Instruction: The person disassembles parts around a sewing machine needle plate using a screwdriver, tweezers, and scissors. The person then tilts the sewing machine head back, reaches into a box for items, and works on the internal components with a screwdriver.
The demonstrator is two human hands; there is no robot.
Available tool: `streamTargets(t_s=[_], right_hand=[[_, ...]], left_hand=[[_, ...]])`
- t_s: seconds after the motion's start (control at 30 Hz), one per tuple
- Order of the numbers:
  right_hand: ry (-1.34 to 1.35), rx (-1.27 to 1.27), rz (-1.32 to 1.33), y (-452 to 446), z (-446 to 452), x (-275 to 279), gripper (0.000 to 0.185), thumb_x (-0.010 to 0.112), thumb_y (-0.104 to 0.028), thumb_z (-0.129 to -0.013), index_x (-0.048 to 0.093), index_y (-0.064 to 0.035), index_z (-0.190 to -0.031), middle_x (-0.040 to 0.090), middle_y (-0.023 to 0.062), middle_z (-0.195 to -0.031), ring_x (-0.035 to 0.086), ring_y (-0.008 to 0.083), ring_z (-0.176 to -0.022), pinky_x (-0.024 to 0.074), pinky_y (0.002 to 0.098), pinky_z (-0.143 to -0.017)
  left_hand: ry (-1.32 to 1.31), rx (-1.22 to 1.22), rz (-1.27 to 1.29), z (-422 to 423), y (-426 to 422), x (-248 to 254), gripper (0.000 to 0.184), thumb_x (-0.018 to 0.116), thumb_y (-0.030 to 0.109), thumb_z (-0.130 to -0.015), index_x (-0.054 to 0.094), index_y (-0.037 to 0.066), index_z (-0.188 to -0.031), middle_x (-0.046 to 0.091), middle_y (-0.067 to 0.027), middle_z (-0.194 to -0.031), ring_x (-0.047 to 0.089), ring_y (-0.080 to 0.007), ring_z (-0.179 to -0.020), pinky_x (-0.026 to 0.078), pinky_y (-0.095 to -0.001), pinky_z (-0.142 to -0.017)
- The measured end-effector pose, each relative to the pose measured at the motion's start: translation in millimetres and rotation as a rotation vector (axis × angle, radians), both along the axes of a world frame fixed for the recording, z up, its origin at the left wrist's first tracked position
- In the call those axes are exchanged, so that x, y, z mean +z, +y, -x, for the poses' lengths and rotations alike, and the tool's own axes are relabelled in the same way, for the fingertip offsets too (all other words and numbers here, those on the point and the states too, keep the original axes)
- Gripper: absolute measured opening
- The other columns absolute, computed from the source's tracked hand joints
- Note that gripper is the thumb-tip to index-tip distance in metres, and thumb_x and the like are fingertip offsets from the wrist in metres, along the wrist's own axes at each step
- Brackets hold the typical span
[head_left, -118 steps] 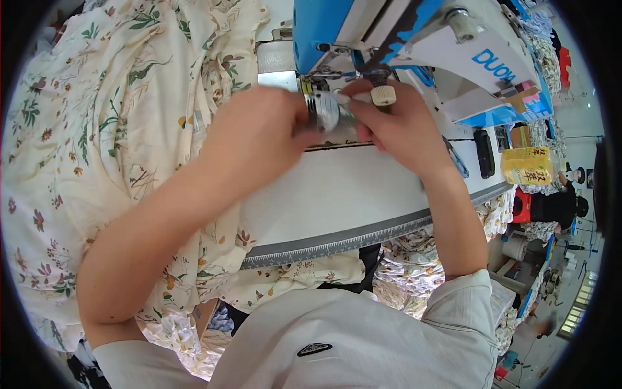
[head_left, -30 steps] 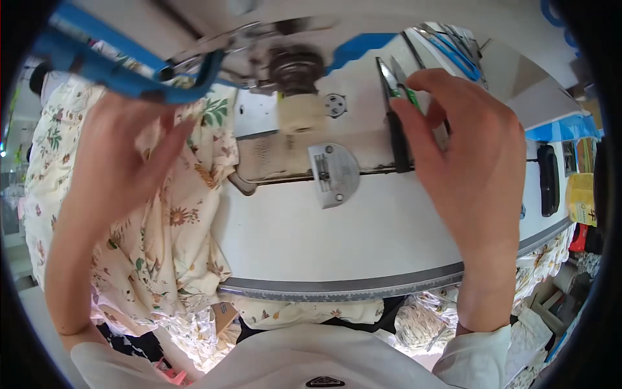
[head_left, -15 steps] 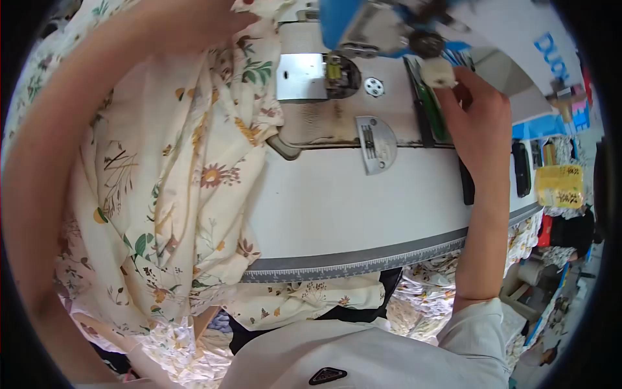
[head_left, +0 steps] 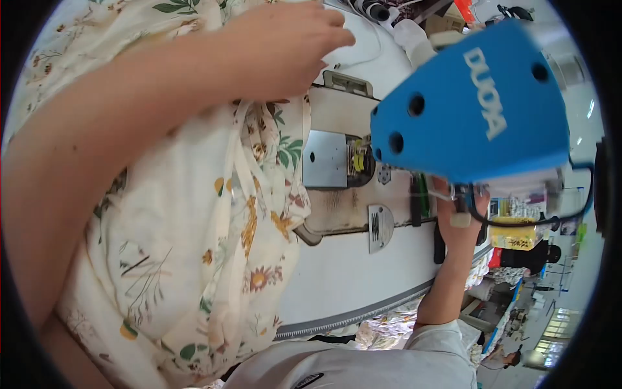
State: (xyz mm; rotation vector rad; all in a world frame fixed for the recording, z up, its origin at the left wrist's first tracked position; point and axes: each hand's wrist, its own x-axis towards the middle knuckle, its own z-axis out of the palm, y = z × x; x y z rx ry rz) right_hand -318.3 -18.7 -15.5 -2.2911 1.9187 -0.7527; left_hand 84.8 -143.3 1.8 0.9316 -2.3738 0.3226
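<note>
My left hand [head_left: 291, 48] hovers over or rests on the bunched cream floral fabric [head_left: 194, 279], its fingers loosely bent and apart, with nothing seen in them. The blue head of a sewing machine [head_left: 440, 113] fills the upper right. Behind its lower edge is my right hand [head_left: 453, 214], its fingers mostly hidden, so what they touch cannot be made out. In the machine bed, a shiny slide plate [head_left: 326, 159] lies beside an opening with metal parts showing. A detached half-round needle plate [head_left: 380, 228] lies on the bed's front edge.
A grey measuring tape [head_left: 356, 316] runs along the white table's front edge. A dark tool and a green one [head_left: 424, 194] lie near my right hand. Farther right are a yellow packet [head_left: 514, 235], a person in dark clothes [head_left: 528, 258] and cluttered worktables.
The view has shifted, so the machine head now shows largely and covers my right hand's fingers, which were at a pale part under it. My left hand appears farther right over the fabric.
</note>
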Motion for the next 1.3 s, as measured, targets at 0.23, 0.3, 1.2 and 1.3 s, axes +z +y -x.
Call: streamTargets(t_s=[0.23,0.3,1.2,1.3], right_hand=[[1.112,0.046,0.224,16.8,83.3,-18.6,0.042,0.068,-0.016,-0.103,0.061,-0.0034,-0.143,0.066,0.0203,-0.140,0.068,0.0311,-0.123,0.0561,0.0479,-0.104],[0.615,-0.012,0.227,15.6,75.7,-28.7,0.042,0.068,-0.016,-0.103,0.062,-0.0034,-0.142,0.067,0.0201,-0.140,0.067,0.0323,-0.125,0.0544,0.0485,-0.105],[0.462,0.056,0.020,7.5,63.0,-14.6,0.037,0.070,-0.012,-0.100,0.064,-0.0041,-0.136,0.070,0.0153,-0.131,0.069,0.0346,-0.113,0.0565,0.0477,-0.099],[0.101,0.059,-0.050,6.1,44.8,-12.7,0.041,0.071,-0.010,-0.098,0.061,-0.0031,-0.137,0.069,0.0154,-0.131,0.069,0.0322,-0.112,0.0565,0.0451,-0.099]], left_hand=[[-0.020,-0.013,-0.126,-8.2,2.1,-16.9,0.028,0.071,0.004,-0.091,0.072,0.006,-0.119,0.067,-0.0069,-0.120,0.062,-0.0260,-0.115,0.051,-0.0382,-0.103],[-0.018,-0.003,-0.141,-11.1,2.3,-14.0,0.026,0.071,0.004,-0.091,0.073,0.006,-0.117,0.067,-0.0071,-0.119,0.062,-0.0261,-0.114,0.052,-0.0387,-0.102],[-0.076,-0.030,-0.175,-5.2,-3.7,-17.0,0.016,0.071,0.004,-0.091,0.075,0.003,-0.107,0.068,-0.0076,-0.116,0.062,-0.0268,-0.110,0.053,-0.0404,-0.099],[-0.023,-0.035,-0.136,-4.5,-9.4,-20.9,0.017,0.067,0.014,-0.098,0.077,0.002,-0.104,0.070,-0.0100,-0.102,0.065,-0.0289,-0.103,0.055,-0.0419,-0.093]])
